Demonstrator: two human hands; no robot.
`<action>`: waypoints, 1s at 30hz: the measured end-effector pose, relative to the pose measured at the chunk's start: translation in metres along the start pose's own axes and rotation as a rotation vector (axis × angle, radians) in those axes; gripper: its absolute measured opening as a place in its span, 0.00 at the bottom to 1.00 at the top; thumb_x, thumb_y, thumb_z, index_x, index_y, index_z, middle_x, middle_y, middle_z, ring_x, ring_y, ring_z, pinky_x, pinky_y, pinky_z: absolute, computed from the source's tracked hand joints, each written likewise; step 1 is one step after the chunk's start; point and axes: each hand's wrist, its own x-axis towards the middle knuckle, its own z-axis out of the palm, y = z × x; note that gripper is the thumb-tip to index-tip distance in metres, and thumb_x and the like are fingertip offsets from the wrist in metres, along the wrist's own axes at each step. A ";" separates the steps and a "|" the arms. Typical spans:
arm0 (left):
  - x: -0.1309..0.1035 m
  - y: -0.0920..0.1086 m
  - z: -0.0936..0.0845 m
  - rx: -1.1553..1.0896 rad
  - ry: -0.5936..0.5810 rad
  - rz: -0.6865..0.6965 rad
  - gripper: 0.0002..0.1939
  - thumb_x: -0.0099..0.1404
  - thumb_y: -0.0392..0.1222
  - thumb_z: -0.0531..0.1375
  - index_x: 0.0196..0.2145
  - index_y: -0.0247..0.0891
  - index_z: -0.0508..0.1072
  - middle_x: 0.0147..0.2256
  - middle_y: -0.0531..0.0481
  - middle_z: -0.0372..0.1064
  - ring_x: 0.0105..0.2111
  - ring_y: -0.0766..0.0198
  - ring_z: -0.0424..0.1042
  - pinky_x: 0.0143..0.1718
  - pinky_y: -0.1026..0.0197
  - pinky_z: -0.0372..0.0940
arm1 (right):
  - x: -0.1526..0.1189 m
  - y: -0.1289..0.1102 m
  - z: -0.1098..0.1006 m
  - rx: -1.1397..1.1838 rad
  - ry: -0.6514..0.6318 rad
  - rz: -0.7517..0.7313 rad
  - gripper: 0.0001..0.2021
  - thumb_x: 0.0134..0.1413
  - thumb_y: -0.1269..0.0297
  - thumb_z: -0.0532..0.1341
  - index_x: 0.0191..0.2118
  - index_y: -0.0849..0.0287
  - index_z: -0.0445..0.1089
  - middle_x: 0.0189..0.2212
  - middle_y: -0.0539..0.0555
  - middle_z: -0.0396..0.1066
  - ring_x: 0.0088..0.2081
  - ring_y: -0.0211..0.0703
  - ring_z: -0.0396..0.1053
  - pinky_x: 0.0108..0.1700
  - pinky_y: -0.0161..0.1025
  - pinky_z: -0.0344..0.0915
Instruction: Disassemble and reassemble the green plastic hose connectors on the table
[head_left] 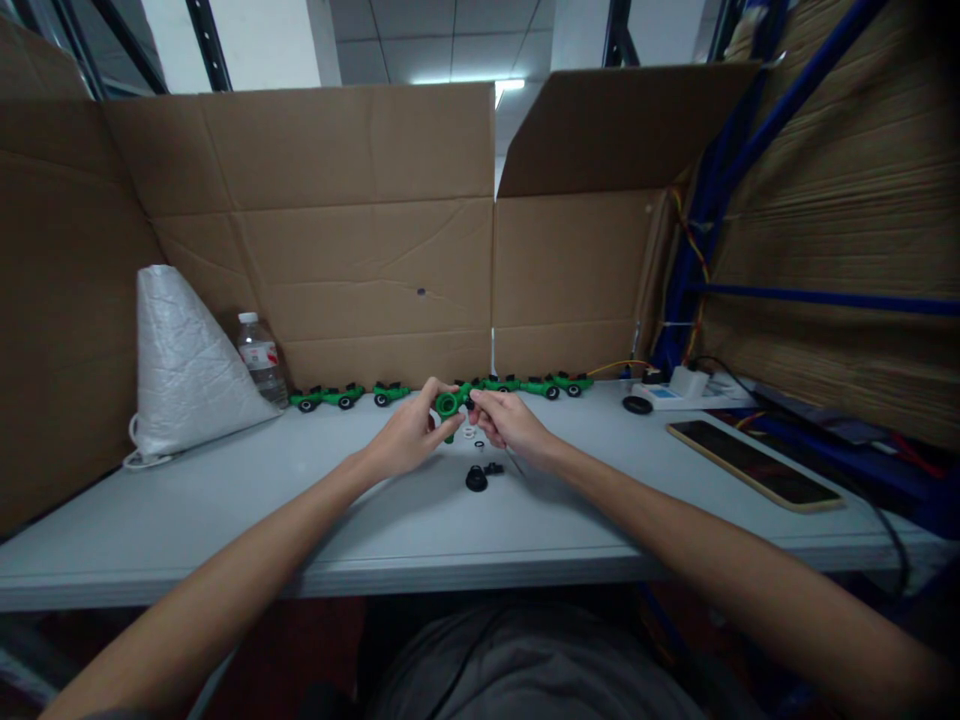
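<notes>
My left hand [415, 430] is closed around a green toy car body [448, 404], which it holds up off the table. Close beside it, my right hand [508, 422] has its fingers pinched at the right side of the car body, over a small dark part too small to make out. Below my hands on the table lie black wheel-like parts [476, 479], a small black piece [493, 468], a small black ring [479, 444] and small white rings [469, 432]. A thin rod-like thing shows under my right hand.
Finished-looking green toy cars [327, 397] line the back of the white table [360, 540]. A silver foil bag [187, 370] and a water bottle [260, 360] stand at left. A phone [754, 463], a black disc [637, 405] and a power strip [690, 393] lie right. Cardboard walls surround the table.
</notes>
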 end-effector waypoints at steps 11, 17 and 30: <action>-0.001 0.001 0.000 -0.009 -0.002 -0.001 0.18 0.74 0.52 0.60 0.55 0.42 0.66 0.49 0.45 0.76 0.31 0.65 0.74 0.33 0.60 0.69 | -0.001 -0.001 0.000 -0.014 -0.002 -0.017 0.24 0.65 0.41 0.59 0.27 0.56 0.67 0.14 0.43 0.54 0.15 0.32 0.47 0.18 0.34 0.46; 0.000 0.001 0.000 0.004 -0.004 -0.008 0.18 0.74 0.52 0.60 0.55 0.42 0.66 0.48 0.44 0.76 0.30 0.65 0.73 0.33 0.60 0.68 | 0.000 0.000 0.000 -0.020 -0.001 -0.032 0.24 0.64 0.41 0.59 0.27 0.56 0.67 0.14 0.44 0.54 0.15 0.33 0.48 0.18 0.34 0.47; 0.000 0.001 0.000 -0.010 0.005 0.006 0.18 0.73 0.51 0.61 0.55 0.42 0.67 0.48 0.45 0.77 0.31 0.64 0.74 0.33 0.60 0.69 | 0.001 0.002 -0.001 -0.036 -0.006 -0.044 0.24 0.65 0.40 0.59 0.27 0.56 0.66 0.13 0.43 0.54 0.15 0.33 0.48 0.18 0.34 0.46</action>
